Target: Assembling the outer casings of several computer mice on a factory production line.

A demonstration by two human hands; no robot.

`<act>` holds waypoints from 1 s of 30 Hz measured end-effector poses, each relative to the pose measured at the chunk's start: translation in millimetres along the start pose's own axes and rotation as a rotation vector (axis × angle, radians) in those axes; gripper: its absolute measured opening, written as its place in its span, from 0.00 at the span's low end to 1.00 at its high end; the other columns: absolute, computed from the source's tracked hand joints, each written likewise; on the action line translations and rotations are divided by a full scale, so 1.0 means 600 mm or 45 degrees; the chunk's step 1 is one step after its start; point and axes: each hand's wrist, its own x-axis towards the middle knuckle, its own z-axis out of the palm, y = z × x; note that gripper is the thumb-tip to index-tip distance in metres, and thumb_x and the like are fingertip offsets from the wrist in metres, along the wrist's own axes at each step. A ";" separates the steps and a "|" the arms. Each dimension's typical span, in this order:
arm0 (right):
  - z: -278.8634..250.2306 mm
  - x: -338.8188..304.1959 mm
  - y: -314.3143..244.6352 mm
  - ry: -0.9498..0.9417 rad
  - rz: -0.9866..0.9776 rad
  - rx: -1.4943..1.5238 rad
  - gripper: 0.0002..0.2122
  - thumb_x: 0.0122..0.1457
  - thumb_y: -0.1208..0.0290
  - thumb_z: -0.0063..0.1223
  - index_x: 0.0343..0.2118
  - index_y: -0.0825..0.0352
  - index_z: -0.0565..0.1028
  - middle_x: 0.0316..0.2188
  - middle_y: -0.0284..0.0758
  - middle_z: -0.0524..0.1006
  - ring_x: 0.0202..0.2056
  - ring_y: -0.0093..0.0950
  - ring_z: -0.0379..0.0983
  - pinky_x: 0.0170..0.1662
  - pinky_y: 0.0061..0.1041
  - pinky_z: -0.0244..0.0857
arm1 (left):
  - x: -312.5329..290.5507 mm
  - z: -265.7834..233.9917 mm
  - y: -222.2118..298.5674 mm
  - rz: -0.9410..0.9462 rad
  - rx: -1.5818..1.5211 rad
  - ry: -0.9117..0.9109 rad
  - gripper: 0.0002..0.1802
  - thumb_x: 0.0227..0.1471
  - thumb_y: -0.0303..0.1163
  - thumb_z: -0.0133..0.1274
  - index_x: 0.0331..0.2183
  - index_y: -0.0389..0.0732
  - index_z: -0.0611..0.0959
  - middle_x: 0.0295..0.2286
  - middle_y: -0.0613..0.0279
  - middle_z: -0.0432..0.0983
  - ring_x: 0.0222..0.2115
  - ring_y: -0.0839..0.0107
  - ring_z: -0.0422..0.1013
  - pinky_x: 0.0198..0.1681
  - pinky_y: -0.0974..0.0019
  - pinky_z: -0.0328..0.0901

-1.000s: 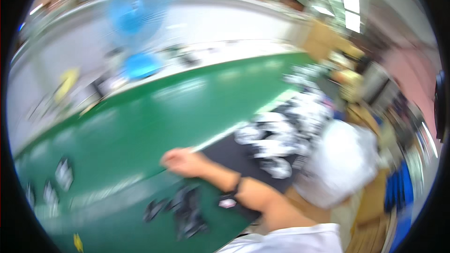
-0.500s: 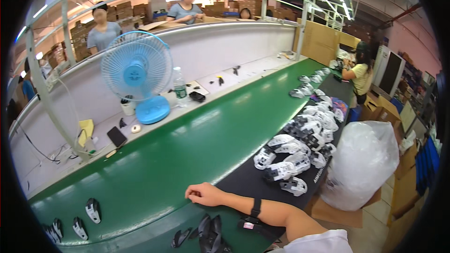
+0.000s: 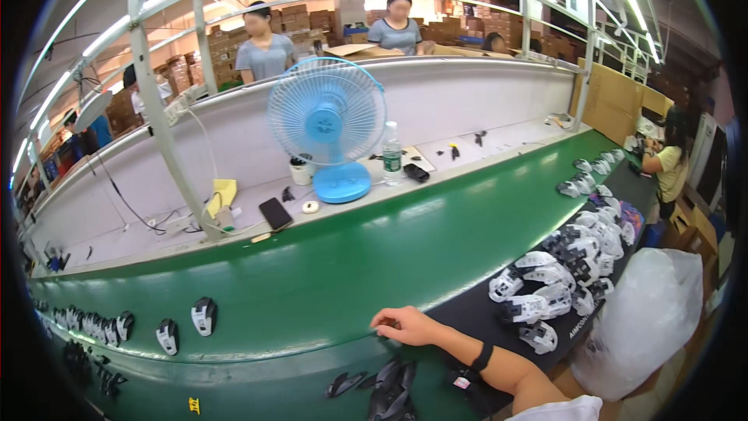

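The right arm point(image 3: 510, 368) is slanting up and leftward from the lower right of the frame, elbow bending. At lower centre, the right hand point(image 3: 411, 326) is showing its back, wrist nearly straight, fingers curling loosely and pointing left, their tips partly hidden.

My right hand point(image 3: 407, 326): one in view
My wristband point(image 3: 483, 356): one
Black pieces point(image 3: 392, 396) near my hand: several, heaped; I cannot count them
Black-and-white shells point(image 3: 203, 316) standing apart: two
Row of shells point(image 3: 125, 326): crowded, uncounted
White shells point(image 3: 552, 300), mat pile: over a dozen, overlapping
Yellow piece point(image 3: 194, 405): one
Fan point(image 3: 323, 125): one
Bottle point(image 3: 392, 157): one
Phone point(image 3: 275, 214): one
Plastic bag point(image 3: 650, 316): one
Co-workers point(image 3: 266, 54): I count at least four
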 end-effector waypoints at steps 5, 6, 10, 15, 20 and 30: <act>0.012 -0.010 0.018 -0.021 0.092 0.027 0.10 0.56 0.69 0.51 0.40 0.67 0.74 0.29 0.32 0.78 0.29 0.19 0.74 0.34 0.19 0.67 | -0.077 -0.041 -0.057 -0.142 0.043 0.105 0.19 0.43 0.39 0.53 0.37 0.38 0.77 0.36 0.45 0.74 0.39 0.52 0.71 0.44 0.58 0.64; 0.008 -0.012 0.021 0.005 0.077 0.012 0.10 0.56 0.69 0.51 0.39 0.67 0.74 0.29 0.32 0.79 0.29 0.18 0.74 0.34 0.19 0.67 | -0.088 -0.047 -0.064 -0.162 0.051 0.120 0.18 0.43 0.39 0.53 0.36 0.38 0.77 0.35 0.45 0.74 0.39 0.52 0.71 0.44 0.57 0.64; 0.006 -0.018 0.032 -0.010 0.194 0.231 0.11 0.57 0.71 0.49 0.42 0.69 0.73 0.31 0.31 0.78 0.32 0.19 0.74 0.37 0.20 0.67 | -0.096 -0.045 -0.072 -0.170 0.068 0.119 0.16 0.43 0.37 0.53 0.35 0.39 0.78 0.34 0.45 0.74 0.38 0.52 0.71 0.43 0.57 0.64; -0.008 -0.043 -0.136 -0.413 -0.199 0.906 0.26 0.62 0.64 0.41 0.60 0.67 0.52 0.59 0.39 0.56 0.60 0.30 0.52 0.59 0.30 0.49 | -0.056 -0.012 -0.057 -0.128 0.076 0.080 0.14 0.43 0.36 0.52 0.34 0.40 0.78 0.33 0.45 0.75 0.38 0.52 0.71 0.43 0.57 0.64; 0.048 -0.118 -0.320 -2.091 -1.310 -0.280 0.34 0.61 0.53 0.41 0.59 0.79 0.48 0.63 0.50 0.44 0.64 0.42 0.35 0.64 0.38 0.29 | -0.016 0.008 -0.030 -0.069 0.084 0.043 0.12 0.43 0.34 0.52 0.32 0.40 0.79 0.32 0.45 0.75 0.37 0.52 0.72 0.42 0.57 0.64; 0.117 -0.130 -0.238 -2.041 -0.491 1.218 0.35 0.57 0.52 0.49 0.56 0.78 0.57 0.59 0.50 0.55 0.61 0.42 0.49 0.62 0.37 0.41 | -0.394 -0.126 -0.138 -0.709 0.194 0.447 0.09 0.42 0.31 0.51 0.30 0.42 0.80 0.30 0.46 0.76 0.36 0.52 0.72 0.41 0.57 0.65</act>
